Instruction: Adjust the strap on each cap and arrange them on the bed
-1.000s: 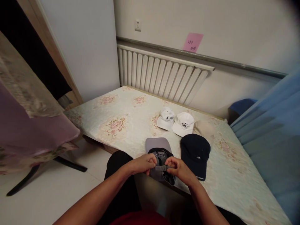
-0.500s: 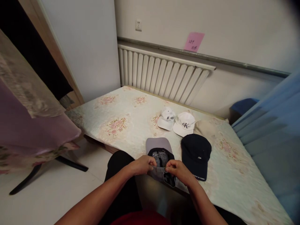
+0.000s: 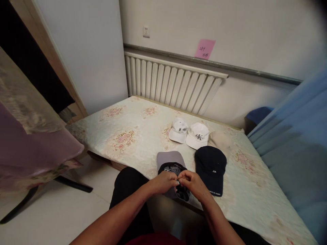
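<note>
A grey cap lies upside down at the near edge of the flowered mattress, its dark lining facing up. My left hand and my right hand meet over the cap's back. Both pinch its rear strap, fingertips close together. A black cap lies just right of my right hand. Farther back sit a white cap, a white cap with a black logo and a beige cap.
A white radiator runs along the far wall under a pink note. A blue sheet hangs at the right. Pink and patterned cloth drapes over a stand at the left. White floor lies below.
My two hands have drawn together over the cap's strap; the stretch of strap seen between them before is now covered. The view has shifted slightly.
</note>
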Demonstrator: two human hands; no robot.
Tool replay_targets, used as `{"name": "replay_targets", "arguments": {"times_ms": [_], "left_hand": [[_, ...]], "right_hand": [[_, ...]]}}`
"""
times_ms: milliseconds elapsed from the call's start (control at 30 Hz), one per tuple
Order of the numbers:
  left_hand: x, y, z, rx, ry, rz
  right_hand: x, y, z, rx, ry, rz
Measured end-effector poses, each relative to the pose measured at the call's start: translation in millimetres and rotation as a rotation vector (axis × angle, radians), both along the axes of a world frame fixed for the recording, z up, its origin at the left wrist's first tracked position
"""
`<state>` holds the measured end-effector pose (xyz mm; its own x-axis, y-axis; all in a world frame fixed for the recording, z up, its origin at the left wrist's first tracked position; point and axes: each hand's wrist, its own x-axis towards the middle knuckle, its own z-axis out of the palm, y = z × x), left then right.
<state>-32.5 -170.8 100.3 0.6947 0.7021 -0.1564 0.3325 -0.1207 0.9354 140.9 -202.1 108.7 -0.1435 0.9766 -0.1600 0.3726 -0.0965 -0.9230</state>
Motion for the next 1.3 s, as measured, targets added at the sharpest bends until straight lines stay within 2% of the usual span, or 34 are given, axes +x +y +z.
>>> {"name": "replay_targets", "arguments": {"times_ms": [167,300,400,500,600,767,867,967,1300], "left_hand": [[-6,5,0.8,-0.078,-0.065,0.055],[-10,9,6.0,-0.205,-0.164,0.124],[-12,12,7.7,-0.243,-0.241,0.165],[-13,13,6.4,-0.278,-0.312,0.227],[-15,11,4.2,-0.336,-0.339,0.261],[-18,5,2.7,-0.366,-0.284,0.172],[-20,1,1.4,-0.440,-0.258,0.100],[-20,-1,-1.2,-0.491,-0.205,0.028],[12,14,-7.0,-0.311,0.123,-0.012]], "right_hand": [[19,-6,-15.3,0.148,-0.033,-0.286],[25,-17,-30.6,0.191,-0.019,-0.496],[23,-27,-42.6,0.182,0.001,-0.585],[20,-37,-54.8,0.183,0.009,-0.557],[17,-44,-67.0,0.257,-0.050,-0.494],[15,-47,-85.7,0.408,-0.209,-0.390],[13,-48,-90.9,0.452,-0.265,-0.352],[9,-50,-90.5,0.497,-0.309,-0.341],[-7,-49,-70.3,0.617,-0.437,-0.221]]}}
